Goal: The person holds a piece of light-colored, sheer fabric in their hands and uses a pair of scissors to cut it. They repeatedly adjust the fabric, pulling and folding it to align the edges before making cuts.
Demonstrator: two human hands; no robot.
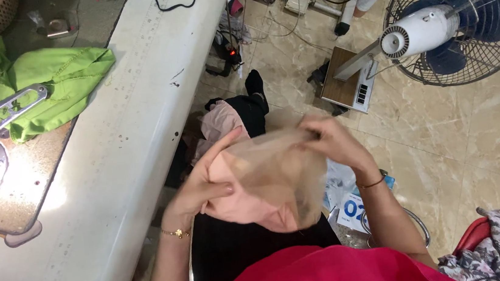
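Head view, looking down past a red top [330, 273] onto the lap. Left hand [208, 184] cupped under a peach cloth piece [237, 203], fingers curled shut on its edge, thumb raised along the top. Right hand [329, 142] pinching the upper edge of a sheer beige mesh piece [277, 168], fingertips pressed together on it. Mesh draped over the peach cloth, both held in the air above the lap, just off the right-hand edge of the white sewing bench [128, 140], not touching it. On the bench toward its far left corner: a green garment [55, 80] with metal thread snips [8, 109] lying on it; beside that, the lit sewing machine plate [3, 182]. Beyond the hands on the tiled floor [463, 138]: more peach and black cloth [230, 121], a floor fan [452, 17], a small wooden-topped box [351, 82]. Likely best done by keeping the sheer layer taut between the two grips, matching its edge to the peach edge before any slack creeps in, and holding the pinch light, since mesh of this kind probably snags and slides easily.
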